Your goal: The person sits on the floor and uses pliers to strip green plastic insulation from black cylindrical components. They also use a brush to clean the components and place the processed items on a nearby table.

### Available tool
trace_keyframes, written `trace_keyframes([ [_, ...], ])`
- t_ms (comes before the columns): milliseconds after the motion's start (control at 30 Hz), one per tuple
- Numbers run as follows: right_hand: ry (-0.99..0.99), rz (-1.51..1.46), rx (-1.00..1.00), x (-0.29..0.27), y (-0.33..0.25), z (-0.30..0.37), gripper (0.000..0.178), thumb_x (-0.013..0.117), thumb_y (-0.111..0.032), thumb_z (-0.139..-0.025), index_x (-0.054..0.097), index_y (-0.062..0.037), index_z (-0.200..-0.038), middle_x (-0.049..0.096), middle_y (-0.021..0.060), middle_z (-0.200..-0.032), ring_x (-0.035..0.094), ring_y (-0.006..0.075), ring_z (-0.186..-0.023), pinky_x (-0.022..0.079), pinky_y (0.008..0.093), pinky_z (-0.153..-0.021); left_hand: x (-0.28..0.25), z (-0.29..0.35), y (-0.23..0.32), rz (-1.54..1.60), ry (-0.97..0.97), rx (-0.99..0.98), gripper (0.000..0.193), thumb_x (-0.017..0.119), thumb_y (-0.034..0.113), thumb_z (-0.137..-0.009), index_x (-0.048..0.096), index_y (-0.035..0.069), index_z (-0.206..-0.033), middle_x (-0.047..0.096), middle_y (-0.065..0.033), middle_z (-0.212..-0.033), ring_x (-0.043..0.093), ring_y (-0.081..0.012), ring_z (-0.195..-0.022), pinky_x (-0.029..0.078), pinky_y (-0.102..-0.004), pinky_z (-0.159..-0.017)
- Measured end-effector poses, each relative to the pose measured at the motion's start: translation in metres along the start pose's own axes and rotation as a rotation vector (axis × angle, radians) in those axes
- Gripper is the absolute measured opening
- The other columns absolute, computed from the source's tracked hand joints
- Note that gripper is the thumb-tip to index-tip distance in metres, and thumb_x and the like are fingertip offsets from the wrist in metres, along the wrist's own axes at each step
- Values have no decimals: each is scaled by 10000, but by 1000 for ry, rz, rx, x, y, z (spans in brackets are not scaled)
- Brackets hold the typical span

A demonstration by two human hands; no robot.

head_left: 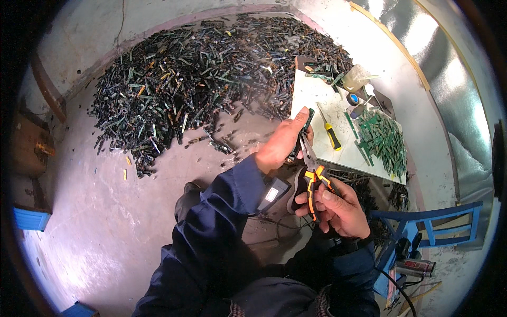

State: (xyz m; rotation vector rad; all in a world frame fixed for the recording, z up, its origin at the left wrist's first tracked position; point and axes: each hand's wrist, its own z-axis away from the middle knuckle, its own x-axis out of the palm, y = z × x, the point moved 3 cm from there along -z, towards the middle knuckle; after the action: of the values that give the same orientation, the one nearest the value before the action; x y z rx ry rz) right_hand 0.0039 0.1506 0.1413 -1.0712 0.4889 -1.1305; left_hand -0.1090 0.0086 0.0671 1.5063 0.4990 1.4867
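Note:
My left hand is closed around a narrow dark strip that looks like a piece of circuit board with parts on it. Its upper end sticks out past my thumb. In my right hand are pliers with orange and black handles, spread somewhat apart. The pliers' metal jaws point up at the strip beside my left fingers; whether they bite on it I cannot tell. Just right of my left hand, a yellow and black screwdriver lies on the white board.
A large heap of dark strips covers the floor ahead. Green strips are piled on the board's right side. Behind them stands a translucent container. At lower right are a blue chair and a metallic cylinder with a cable near it.

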Motion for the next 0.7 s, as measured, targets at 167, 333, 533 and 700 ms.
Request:
trace_keyframes([
  [167,21,13,46,-7,-3,2,501,522,-320,-938,414,-19,-1323,645,166,-1064,679,240,-893,462,212,-427,2,-3,-4,-133,-6,24,542,387,559,-948,539,85,-734,518,4,-591,440,-85,-421,351,-230,-397],
  [333,12,3,48,-8,2,-3,473,503,-313,-949,421,-35,-1322,655,148,-1044,679,220,-871,445,209,-428,-3,-2,-7,-265,-2,71,620,336,591,-948,554,53,-729,524,-16,-599,462,-103,-478,386,-256,-473],
  [533,-2,-71,96,-14,13,-7,451,502,-315,-953,436,-58,-1318,666,118,-1013,677,197,-869,445,204,-502,-1,2,-9,-287,45,91,634,324,590,-951,548,43,-720,523,-27,-603,464,-111,-481,385,-261,-484],
  [700,-1,-195,-3,-15,27,-11,410,483,-244,-952,442,-22,-1294,649,141,-1022,670,219,-871,532,297,-644,-2,0,-14,-254,-2,68,623,313,577,-959,550,51,-721,530,-31,-610,474,-113,-482,389,-262,-481],
])
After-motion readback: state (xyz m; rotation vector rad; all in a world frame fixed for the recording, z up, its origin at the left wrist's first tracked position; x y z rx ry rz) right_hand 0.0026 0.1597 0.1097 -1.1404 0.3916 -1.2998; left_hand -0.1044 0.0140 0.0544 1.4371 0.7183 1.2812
